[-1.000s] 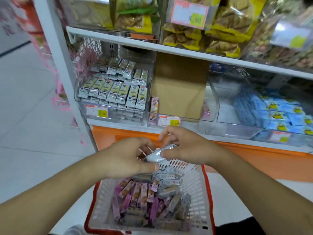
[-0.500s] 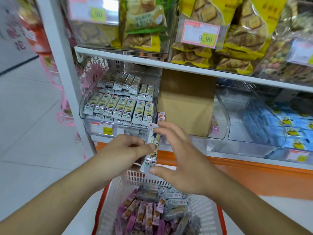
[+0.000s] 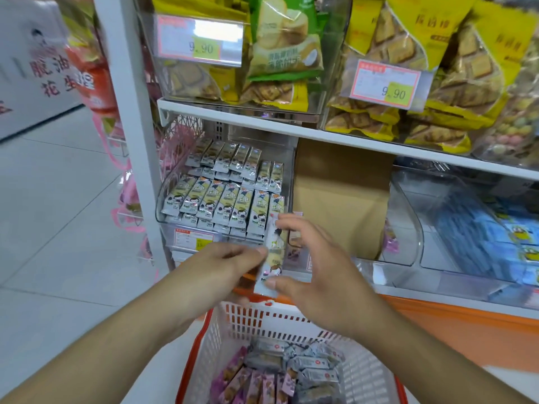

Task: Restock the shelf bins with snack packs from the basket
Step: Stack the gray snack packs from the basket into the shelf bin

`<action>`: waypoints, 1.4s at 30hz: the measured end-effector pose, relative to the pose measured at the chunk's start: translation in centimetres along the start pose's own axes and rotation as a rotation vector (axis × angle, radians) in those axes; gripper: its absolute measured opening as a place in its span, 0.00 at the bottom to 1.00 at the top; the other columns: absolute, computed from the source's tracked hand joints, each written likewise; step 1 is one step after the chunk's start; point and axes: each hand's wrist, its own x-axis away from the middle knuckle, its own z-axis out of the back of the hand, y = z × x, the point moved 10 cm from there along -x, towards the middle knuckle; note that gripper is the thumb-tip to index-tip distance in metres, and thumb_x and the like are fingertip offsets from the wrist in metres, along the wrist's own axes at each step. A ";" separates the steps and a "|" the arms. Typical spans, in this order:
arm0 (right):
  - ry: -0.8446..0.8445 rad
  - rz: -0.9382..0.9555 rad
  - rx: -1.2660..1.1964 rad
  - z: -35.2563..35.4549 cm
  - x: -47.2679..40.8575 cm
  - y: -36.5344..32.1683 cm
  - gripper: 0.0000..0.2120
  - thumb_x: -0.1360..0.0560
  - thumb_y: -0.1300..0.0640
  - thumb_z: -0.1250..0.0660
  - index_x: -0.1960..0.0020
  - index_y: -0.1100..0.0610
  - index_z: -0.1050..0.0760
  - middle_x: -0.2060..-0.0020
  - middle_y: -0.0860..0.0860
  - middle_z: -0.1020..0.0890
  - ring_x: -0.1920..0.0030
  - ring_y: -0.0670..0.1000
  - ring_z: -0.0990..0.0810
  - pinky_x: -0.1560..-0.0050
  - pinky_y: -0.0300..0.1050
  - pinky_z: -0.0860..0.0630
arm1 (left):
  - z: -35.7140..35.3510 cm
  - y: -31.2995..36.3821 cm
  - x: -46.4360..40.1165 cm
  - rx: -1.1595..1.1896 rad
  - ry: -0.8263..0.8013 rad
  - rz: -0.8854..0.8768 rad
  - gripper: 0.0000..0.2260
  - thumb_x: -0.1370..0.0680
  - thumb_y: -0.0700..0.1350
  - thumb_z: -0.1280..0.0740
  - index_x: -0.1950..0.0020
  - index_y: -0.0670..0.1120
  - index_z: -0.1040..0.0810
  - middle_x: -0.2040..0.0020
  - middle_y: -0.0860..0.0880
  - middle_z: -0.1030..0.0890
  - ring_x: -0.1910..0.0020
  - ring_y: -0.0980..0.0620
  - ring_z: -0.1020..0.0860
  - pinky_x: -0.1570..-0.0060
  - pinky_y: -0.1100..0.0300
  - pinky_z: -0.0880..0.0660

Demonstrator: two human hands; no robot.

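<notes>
Snack pack [image 3: 272, 255], upright, just in front of the clear shelf bin [image 3: 224, 199] of matching packs: left hand [image 3: 224, 269] pinches its side, right hand [image 3: 315, 269] grips top and bottom ends. White-and-red basket [image 3: 262, 322] of packs sits below the bin.

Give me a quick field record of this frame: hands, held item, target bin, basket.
left hand: pinches the snack pack's left edge
right hand: fingers at the pack's top and bottom ends
snack pack: upright, held in front of the shelf
target bin: clear, rows of matching packs
basket: white with red rim, holds pink and grey packs
</notes>
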 end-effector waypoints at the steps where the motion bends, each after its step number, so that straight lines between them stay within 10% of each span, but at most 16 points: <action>1: 0.033 -0.010 0.006 0.6 -1.1 -0.1 0.35 0.27 0.48 0.20 0.28 0.37 0.35 0.29 0.32 0.31 0.28 0.35 0.34 0.28 0.37 0.34 | 1.3 0.1 -0.1 -0.063 0.064 -0.012 0.13 0.18 0.58 0.34 0.44 0.52 0.15 0.50 0.54 0.13 0.50 0.51 0.14 0.45 0.49 0.18; 8: 0.052 -0.144 0.173 3.5 -12.8 1.7 0.34 0.27 0.43 0.21 0.28 0.49 0.34 0.43 0.46 0.28 0.36 0.49 0.31 0.41 0.46 0.30 | 11.9 0.5 0.0 -0.626 0.608 0.014 0.28 0.20 0.59 0.37 0.25 0.46 0.37 0.27 0.41 0.33 0.29 0.39 0.33 0.35 0.45 0.31; 11: -0.007 -0.216 0.271 3.1 -17.1 3.7 0.27 0.25 0.41 0.23 0.36 0.53 0.31 0.48 0.47 0.22 0.46 0.51 0.25 0.55 0.44 0.30 | 12.8 -0.4 -0.7 -0.574 0.565 0.091 0.30 0.19 0.58 0.37 0.23 0.43 0.41 0.22 0.42 0.38 0.25 0.40 0.36 0.31 0.45 0.34; 14: -0.079 -0.241 0.287 2.2 -19.9 5.1 0.39 0.24 0.43 0.23 0.21 0.53 0.37 0.31 0.53 0.24 0.40 0.53 0.23 0.47 0.42 0.29 | 13.0 -1.0 -1.2 -0.523 0.535 0.112 0.32 0.19 0.57 0.36 0.22 0.44 0.43 0.22 0.42 0.39 0.26 0.40 0.33 0.32 0.46 0.33; 21: -0.062 -0.251 0.242 2.4 -23.9 6.4 0.39 0.27 0.48 0.20 0.21 0.48 0.35 0.25 0.48 0.28 0.27 0.54 0.27 0.28 0.51 0.28 | 13.2 -1.0 -2.1 -0.479 0.518 0.079 0.26 0.20 0.56 0.34 0.26 0.50 0.38 0.29 0.45 0.33 0.36 0.44 0.28 0.37 0.47 0.29; 34: -0.121 -0.186 0.233 1.6 -23.3 6.9 0.43 0.21 0.46 0.27 0.15 0.46 0.48 0.17 0.51 0.40 0.20 0.54 0.35 0.27 0.43 0.35 | 13.4 -0.7 -1.6 -0.578 0.550 0.113 0.27 0.20 0.58 0.34 0.28 0.46 0.38 0.29 0.42 0.33 0.33 0.40 0.28 0.36 0.46 0.28; 38: -0.091 -0.150 0.273 3.0 -18.9 4.9 0.38 0.19 0.45 0.30 0.15 0.45 0.45 0.32 0.49 0.22 0.36 0.51 0.22 0.41 0.41 0.27 | 12.1 0.6 0.2 -0.774 0.561 0.083 0.26 0.20 0.57 0.36 0.27 0.47 0.40 0.30 0.44 0.33 0.33 0.40 0.29 0.40 0.47 0.28; 42: -0.035 0.027 0.266 3.9 -12.5 1.8 0.34 0.20 0.52 0.27 0.18 0.52 0.38 0.25 0.50 0.29 0.23 0.49 0.34 0.23 0.45 0.37 | 8.8 0.7 1.1 -0.832 0.432 0.021 0.22 0.19 0.55 0.38 0.27 0.49 0.36 0.31 0.48 0.33 0.35 0.45 0.28 0.43 0.52 0.28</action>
